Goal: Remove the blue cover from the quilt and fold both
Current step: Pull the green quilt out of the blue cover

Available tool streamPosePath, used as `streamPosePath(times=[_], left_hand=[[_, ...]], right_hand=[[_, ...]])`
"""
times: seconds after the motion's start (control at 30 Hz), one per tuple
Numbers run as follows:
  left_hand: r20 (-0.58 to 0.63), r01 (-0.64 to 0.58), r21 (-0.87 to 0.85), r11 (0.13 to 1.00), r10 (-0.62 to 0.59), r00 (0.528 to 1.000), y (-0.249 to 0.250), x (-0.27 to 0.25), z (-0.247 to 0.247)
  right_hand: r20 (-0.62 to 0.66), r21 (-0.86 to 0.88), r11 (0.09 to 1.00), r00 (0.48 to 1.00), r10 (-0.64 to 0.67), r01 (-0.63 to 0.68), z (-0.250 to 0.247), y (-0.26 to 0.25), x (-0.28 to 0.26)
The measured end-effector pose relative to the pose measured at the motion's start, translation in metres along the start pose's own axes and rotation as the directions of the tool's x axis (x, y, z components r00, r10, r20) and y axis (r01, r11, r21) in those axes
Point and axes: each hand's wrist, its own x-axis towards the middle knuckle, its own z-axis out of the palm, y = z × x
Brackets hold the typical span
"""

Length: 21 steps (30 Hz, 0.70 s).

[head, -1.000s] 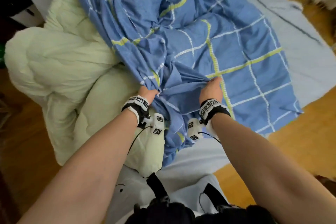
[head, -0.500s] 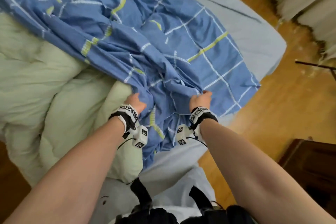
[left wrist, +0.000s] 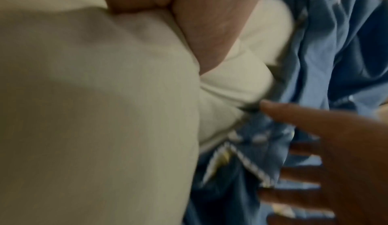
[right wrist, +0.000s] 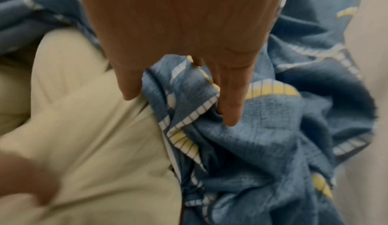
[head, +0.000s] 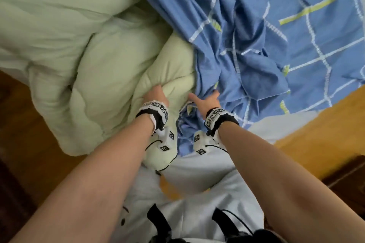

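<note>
**Cover separation at the quilt's near fold**

The pale green quilt (head: 83,49) was seen heaped on the bed, the blue cover (head: 266,35) bunched beside it on its right. The step was judged to be stripping the cover off. The left hand (head: 156,95) was clenched into a quilt fold. The right hand (head: 205,100) was spread, fingers straight, pressing cover cloth just beside that fold; a firm grasp there is needed next.

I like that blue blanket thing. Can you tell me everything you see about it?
The blue cover is thin, soft-looking cloth with white and yellow-green check lines. It lies crumpled on the bed, beside and partly over the pale green quilt. The right hand rests spread on its bunched near edge, fingers straight.
</note>
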Motion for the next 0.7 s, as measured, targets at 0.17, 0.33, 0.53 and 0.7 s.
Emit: streamPosePath(times=[0.17,0.33,0.53,0.7], left_hand=[[-0.022,-0.041,0.012,0.999,0.041,0.999,-0.053,-0.033,-0.089],[-0.194,0.061,0.006,0.998,-0.059,0.979,-0.114,-0.088,-0.158],[-0.388,0.272,0.081,0.959,-0.221,0.895,-0.167,-0.121,-0.199],[-0.502,0.25,0.185,0.95,-0.127,0.855,-0.13,-0.116,-0.153]], right_hand=[[0.011,-0.251,0.961,0.993,-0.114,0.114,0.04,-0.053,-0.04],[0.038,-0.392,0.899,0.98,-0.196,0.195,0.035,-0.086,-0.093],[-0.231,-0.218,0.964,0.951,-0.204,0.154,-0.045,-0.068,-0.124],[-0.203,-0.036,0.948,0.927,-0.316,0.316,-0.053,-0.056,-0.114]])
